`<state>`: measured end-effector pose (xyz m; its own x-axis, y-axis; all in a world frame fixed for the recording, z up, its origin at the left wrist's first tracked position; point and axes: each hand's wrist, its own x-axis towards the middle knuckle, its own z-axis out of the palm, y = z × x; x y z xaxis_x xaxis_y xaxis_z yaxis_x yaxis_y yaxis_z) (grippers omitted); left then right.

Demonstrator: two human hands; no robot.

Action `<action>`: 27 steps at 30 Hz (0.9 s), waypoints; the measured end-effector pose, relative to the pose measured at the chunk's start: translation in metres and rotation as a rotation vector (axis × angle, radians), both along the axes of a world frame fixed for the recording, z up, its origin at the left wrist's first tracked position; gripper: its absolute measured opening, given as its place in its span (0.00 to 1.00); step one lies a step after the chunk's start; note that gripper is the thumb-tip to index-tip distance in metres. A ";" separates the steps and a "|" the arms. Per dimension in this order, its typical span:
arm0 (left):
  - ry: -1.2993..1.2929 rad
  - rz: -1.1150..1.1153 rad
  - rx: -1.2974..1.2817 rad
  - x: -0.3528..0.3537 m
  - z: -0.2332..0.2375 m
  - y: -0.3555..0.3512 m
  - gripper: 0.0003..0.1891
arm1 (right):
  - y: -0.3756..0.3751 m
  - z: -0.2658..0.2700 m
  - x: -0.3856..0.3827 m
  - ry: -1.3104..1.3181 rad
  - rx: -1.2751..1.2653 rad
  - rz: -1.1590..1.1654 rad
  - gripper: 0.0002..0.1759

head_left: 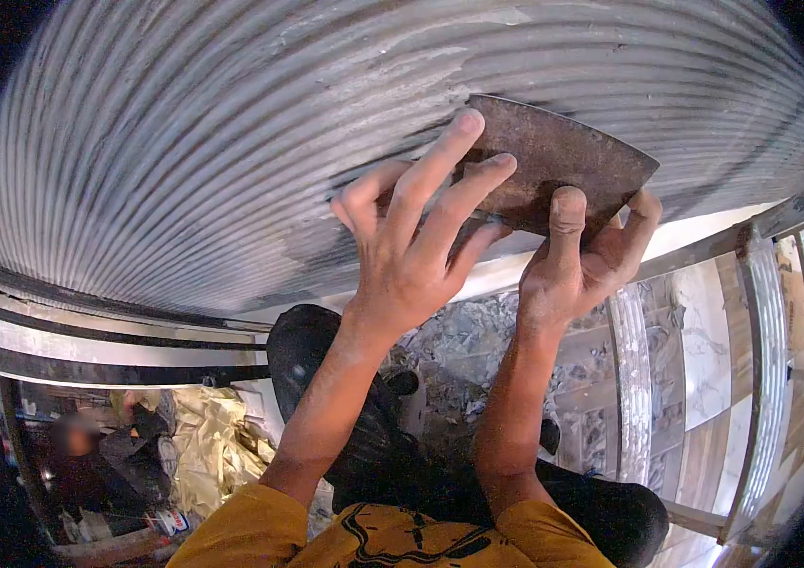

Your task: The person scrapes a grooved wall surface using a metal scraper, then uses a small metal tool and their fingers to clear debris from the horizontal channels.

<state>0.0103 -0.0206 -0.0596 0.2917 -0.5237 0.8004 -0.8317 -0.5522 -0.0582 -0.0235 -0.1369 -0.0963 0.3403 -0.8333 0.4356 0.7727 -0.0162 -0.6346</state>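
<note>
A rusty brown metal scraper blade [563, 151] is pressed flat against a grey corrugated metal shutter [232, 161]. My left hand [416, 237] lies on the blade's left part, fingers spread and pushing on it. My right hand [582, 260] grips the blade's lower right edge, thumb on the front face and fingers behind. Pale scraped streaks of paint mark the shutter around the blade.
Below the shutter runs a white and black band [108, 346]. I stand on a metal ladder or scaffold frame [762, 322] above a marble-patterned floor [696, 350]. A person [89, 454] sits at lower left beside crumpled yellowish sheets [208, 445].
</note>
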 end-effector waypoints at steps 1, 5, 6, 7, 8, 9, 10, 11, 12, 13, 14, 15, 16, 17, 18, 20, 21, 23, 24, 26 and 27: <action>0.023 -0.012 -0.047 0.001 -0.001 0.000 0.31 | 0.001 0.000 0.000 0.024 -0.001 0.008 0.22; 0.067 -0.003 -0.054 -0.003 0.001 0.005 0.32 | 0.000 0.007 -0.001 0.057 -0.086 -0.048 0.22; 0.082 -0.012 -0.055 -0.004 0.003 0.005 0.32 | -0.001 0.007 -0.001 0.062 -0.100 -0.064 0.22; 0.098 -0.020 -0.055 -0.005 0.003 0.005 0.32 | -0.002 0.008 -0.002 0.068 -0.114 -0.080 0.22; 0.098 -0.018 -0.056 -0.005 0.004 0.005 0.32 | -0.003 0.010 -0.004 0.068 -0.114 -0.079 0.22; 0.105 -0.028 -0.058 -0.004 0.004 0.006 0.32 | -0.004 0.013 -0.007 0.078 -0.112 -0.043 0.21; 0.111 -0.039 -0.059 -0.004 0.004 0.006 0.32 | -0.005 0.014 -0.009 0.088 -0.110 -0.008 0.21; 0.111 -0.041 -0.059 -0.003 0.004 0.006 0.32 | -0.004 0.014 -0.011 0.088 -0.110 -0.010 0.21; 0.083 -0.061 -0.053 -0.002 0.003 0.007 0.32 | -0.003 0.015 -0.011 0.068 -0.101 -0.027 0.21; 0.055 -0.080 -0.047 0.000 0.003 0.008 0.32 | -0.002 0.015 -0.012 0.049 -0.092 -0.042 0.21; 0.053 -0.079 -0.046 -0.001 0.004 0.007 0.32 | -0.001 0.016 -0.014 0.047 -0.091 -0.042 0.21; 0.051 -0.079 -0.032 -0.003 0.004 0.004 0.32 | 0.000 0.017 -0.018 0.077 -0.034 -0.033 0.21; 0.050 -0.079 -0.019 -0.004 0.003 0.003 0.32 | 0.000 0.019 -0.019 0.109 0.024 -0.024 0.21; 0.051 -0.077 -0.018 -0.003 0.003 0.004 0.32 | 0.001 0.021 -0.019 0.110 0.024 -0.022 0.21; 0.070 -0.077 -0.041 -0.002 0.004 0.006 0.32 | 0.003 0.025 -0.018 0.128 -0.008 -0.043 0.21; 0.090 -0.078 -0.063 -0.002 0.003 0.007 0.32 | 0.003 0.027 -0.017 0.147 -0.040 -0.065 0.21; 0.115 -0.110 -0.127 -0.002 0.001 0.006 0.32 | 0.000 0.027 -0.017 0.174 -0.117 -0.074 0.20; 0.138 -0.144 -0.190 -0.002 0.002 0.006 0.32 | -0.001 0.028 -0.019 0.199 -0.193 -0.085 0.20; 0.121 -0.115 -0.112 -0.004 0.004 0.007 0.32 | 0.001 0.030 -0.022 0.185 -0.126 -0.072 0.20; 0.100 -0.085 -0.033 -0.003 0.006 0.009 0.33 | 0.005 0.030 -0.021 0.167 -0.057 -0.059 0.20; 0.094 -0.093 -0.029 -0.002 0.004 0.010 0.33 | 0.006 0.029 -0.020 0.150 -0.046 -0.052 0.20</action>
